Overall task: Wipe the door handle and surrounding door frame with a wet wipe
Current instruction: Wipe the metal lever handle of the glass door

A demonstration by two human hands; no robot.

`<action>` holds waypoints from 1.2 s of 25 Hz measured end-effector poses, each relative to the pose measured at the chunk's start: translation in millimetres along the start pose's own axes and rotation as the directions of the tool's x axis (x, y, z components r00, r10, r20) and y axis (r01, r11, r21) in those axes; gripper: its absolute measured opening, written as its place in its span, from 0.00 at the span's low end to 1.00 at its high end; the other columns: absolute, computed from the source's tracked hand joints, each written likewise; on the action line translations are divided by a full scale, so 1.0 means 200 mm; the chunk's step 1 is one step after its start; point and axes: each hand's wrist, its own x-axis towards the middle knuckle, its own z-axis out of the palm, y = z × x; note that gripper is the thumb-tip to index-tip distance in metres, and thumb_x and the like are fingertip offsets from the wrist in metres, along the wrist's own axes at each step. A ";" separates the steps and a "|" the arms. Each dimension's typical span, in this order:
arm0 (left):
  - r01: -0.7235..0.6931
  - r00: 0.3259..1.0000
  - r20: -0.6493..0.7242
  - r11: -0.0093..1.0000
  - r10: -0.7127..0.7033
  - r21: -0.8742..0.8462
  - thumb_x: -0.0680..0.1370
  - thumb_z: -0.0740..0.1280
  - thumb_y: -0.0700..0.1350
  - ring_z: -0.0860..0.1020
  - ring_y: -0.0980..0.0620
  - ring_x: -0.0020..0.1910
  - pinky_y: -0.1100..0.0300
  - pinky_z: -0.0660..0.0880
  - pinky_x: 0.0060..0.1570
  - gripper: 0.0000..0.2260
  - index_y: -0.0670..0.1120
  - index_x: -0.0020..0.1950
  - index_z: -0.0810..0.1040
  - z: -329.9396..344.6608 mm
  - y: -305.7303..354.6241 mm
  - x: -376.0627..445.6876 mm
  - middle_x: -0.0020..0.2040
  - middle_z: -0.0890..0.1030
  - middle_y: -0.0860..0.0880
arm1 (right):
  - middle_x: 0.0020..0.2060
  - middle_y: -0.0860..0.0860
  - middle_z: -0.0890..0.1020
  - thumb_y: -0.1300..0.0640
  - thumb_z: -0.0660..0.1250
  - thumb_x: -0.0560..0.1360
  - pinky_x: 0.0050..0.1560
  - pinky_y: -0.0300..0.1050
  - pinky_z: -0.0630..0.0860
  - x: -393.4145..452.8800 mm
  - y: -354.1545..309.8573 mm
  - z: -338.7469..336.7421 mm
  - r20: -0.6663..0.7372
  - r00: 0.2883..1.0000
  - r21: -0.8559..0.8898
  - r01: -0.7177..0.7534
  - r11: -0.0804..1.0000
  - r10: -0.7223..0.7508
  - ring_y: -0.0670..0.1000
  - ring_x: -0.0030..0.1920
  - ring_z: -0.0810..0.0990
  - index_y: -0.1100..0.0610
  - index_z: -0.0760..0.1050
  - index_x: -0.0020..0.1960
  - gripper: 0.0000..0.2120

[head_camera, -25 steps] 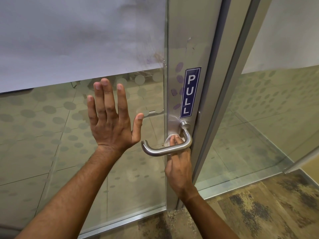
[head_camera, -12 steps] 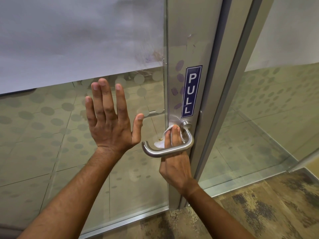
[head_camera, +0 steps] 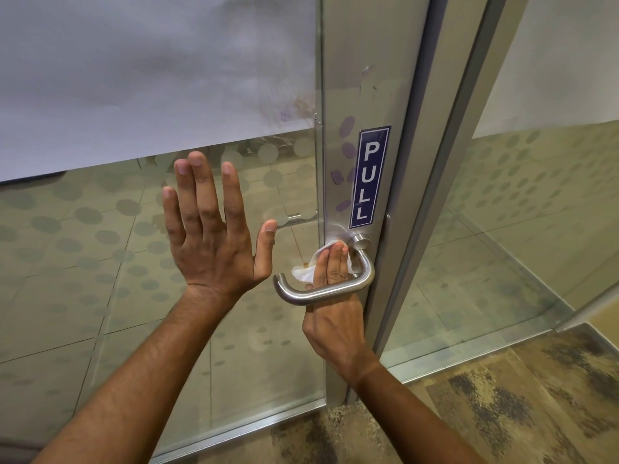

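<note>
**Wipe pressed behind the lever, door steadied by a flat palm**

Nearest the camera, two bare forearms rise from the lower edge of the frame. The right hand (head_camera: 335,316) reaches up from below the door handle (head_camera: 323,291), its fingers (head_camera: 330,262) passing behind the steel lever and pressing the wet wipe (head_camera: 306,272) flat against the door frame (head_camera: 365,95) just left of the handle's round pivot. The wipe is bunched under the fingers rather than pinched; whether the thumb also grips it cannot be told, since the lever hides it. Coming up from underneath likely lets the fingers reach the plate behind the lever, where a straight approach would be blocked.

Left of centre, the left hand (head_camera: 214,242) is spread wide, fingers up, holding nothing. It seems laid against the glass panel (head_camera: 100,262), probably to keep the door from swinging under the rubbing, though contact is hard to confirm through the clear glass.

Farther up, the PULL sticker (head_camera: 370,177) sits just above the pivot, its lower edge a border the wipe will meet. The strip of frame above and below the handle lies open for vertical strokes; the gap between lever and frame is tight.
</note>
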 end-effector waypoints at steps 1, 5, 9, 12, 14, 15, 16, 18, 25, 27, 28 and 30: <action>0.001 1.000 -0.002 1.000 -0.001 -0.001 0.79 0.56 0.60 0.37 0.49 0.81 0.49 0.40 0.80 0.36 0.41 0.80 0.51 0.00 0.00 0.00 0.75 0.54 0.35 | 0.78 0.51 0.33 0.58 0.52 0.75 0.76 0.48 0.37 0.01 0.00 0.01 -0.010 1.000 -0.014 0.005 1.000 -0.005 0.50 0.78 0.33 0.56 0.31 0.78 0.39; -0.001 1.000 -0.007 1.000 0.001 0.003 0.79 0.56 0.60 0.38 0.48 0.81 0.49 0.41 0.80 0.36 0.42 0.80 0.50 0.01 0.00 0.00 0.75 0.53 0.35 | 0.77 0.60 0.53 0.67 0.65 0.73 0.77 0.46 0.46 -0.04 0.03 0.04 -0.057 0.998 -0.033 0.016 0.999 -0.017 0.54 0.79 0.46 0.64 0.48 0.78 0.40; -0.005 1.000 -0.009 1.000 0.005 0.005 0.79 0.56 0.60 0.38 0.48 0.81 0.49 0.40 0.80 0.36 0.42 0.80 0.50 0.00 0.00 0.00 0.75 0.54 0.35 | 0.72 0.63 0.62 0.70 0.72 0.68 0.70 0.56 0.62 -0.06 0.02 0.04 -0.051 0.999 -0.001 -0.009 1.000 0.009 0.62 0.73 0.61 0.68 0.61 0.73 0.37; -0.004 1.000 -0.006 1.000 0.004 0.006 0.79 0.56 0.60 0.38 0.48 0.81 0.49 0.41 0.80 0.36 0.41 0.80 0.51 0.00 0.00 0.00 0.75 0.53 0.35 | 0.76 0.60 0.60 0.63 0.57 0.75 0.76 0.49 0.53 0.01 0.01 0.03 -0.120 0.993 0.034 -0.006 0.999 0.010 0.54 0.79 0.47 0.60 0.44 0.80 0.37; -0.002 1.000 -0.007 1.000 0.002 0.002 0.79 0.56 0.60 0.38 0.48 0.81 0.49 0.41 0.80 0.36 0.41 0.80 0.51 0.00 0.00 0.00 0.76 0.53 0.35 | 0.75 0.60 0.61 0.64 0.57 0.75 0.76 0.49 0.55 0.00 0.02 0.03 -0.158 0.987 0.013 0.026 1.000 -0.023 0.54 0.78 0.51 0.58 0.42 0.80 0.38; -0.002 1.000 -0.007 1.000 0.002 0.004 0.79 0.56 0.60 0.38 0.48 0.81 0.49 0.41 0.80 0.36 0.41 0.80 0.51 0.00 0.00 0.00 0.76 0.53 0.35 | 0.74 0.60 0.62 0.68 0.60 0.73 0.74 0.50 0.60 -0.02 0.03 0.03 -0.167 0.985 -0.001 0.042 0.999 -0.041 0.56 0.76 0.57 0.60 0.47 0.80 0.39; -0.005 1.000 -0.008 1.000 0.005 0.003 0.79 0.56 0.60 0.38 0.48 0.81 0.49 0.41 0.80 0.36 0.41 0.80 0.51 0.00 0.00 0.00 0.76 0.53 0.35 | 0.73 0.60 0.64 0.71 0.65 0.70 0.72 0.52 0.64 -0.05 0.05 0.03 -0.173 0.983 -0.011 0.055 0.998 -0.056 0.58 0.75 0.61 0.62 0.53 0.78 0.40; -0.006 1.000 -0.007 1.000 0.006 0.000 0.79 0.56 0.59 0.38 0.48 0.81 0.49 0.41 0.79 0.36 0.40 0.80 0.51 -0.01 0.00 0.00 0.76 0.53 0.35 | 0.71 0.59 0.67 0.75 0.72 0.63 0.68 0.55 0.67 -0.08 0.07 0.02 -0.173 0.982 -0.025 0.067 0.997 -0.070 0.59 0.71 0.67 0.63 0.63 0.74 0.41; -0.002 1.000 0.012 1.000 0.002 -0.006 0.80 0.55 0.60 0.36 0.49 0.81 0.49 0.40 0.79 0.35 0.39 0.79 0.52 -0.02 0.00 0.01 0.75 0.54 0.35 | 0.58 0.59 0.82 0.75 0.77 0.59 0.53 0.60 0.81 -0.10 0.11 -0.05 -0.180 0.982 0.034 -0.048 0.998 0.053 0.59 0.62 0.79 0.65 0.79 0.61 0.30; -0.004 1.000 0.017 1.000 0.004 -0.001 0.80 0.55 0.60 0.36 0.49 0.81 0.49 0.40 0.79 0.35 0.39 0.79 0.53 -0.03 0.00 0.01 0.75 0.54 0.35 | 0.52 0.58 0.85 0.77 0.75 0.61 0.49 0.51 0.83 -0.10 0.09 -0.07 -0.253 0.960 0.123 -0.090 0.988 0.119 0.59 0.51 0.85 0.65 0.83 0.53 0.21; -0.006 1.000 0.021 1.000 0.006 0.003 0.80 0.55 0.60 0.36 0.49 0.81 0.49 0.39 0.79 0.34 0.39 0.79 0.53 -0.03 0.00 0.01 0.75 0.54 0.35 | 0.49 0.57 0.86 0.77 0.72 0.64 0.46 0.43 0.82 -0.10 0.07 -0.08 -0.276 0.941 0.211 -0.138 0.968 0.195 0.56 0.45 0.86 0.64 0.83 0.53 0.19; -0.010 1.000 0.029 1.000 0.009 0.011 0.81 0.55 0.60 0.36 0.48 0.81 0.49 0.39 0.79 0.35 0.39 0.79 0.53 -0.03 0.00 0.01 0.75 0.53 0.35 | 0.46 0.55 0.86 0.75 0.66 0.71 0.40 0.36 0.76 -0.12 0.05 -0.11 -0.271 0.856 0.448 -0.293 0.844 0.441 0.48 0.38 0.81 0.60 0.82 0.58 0.19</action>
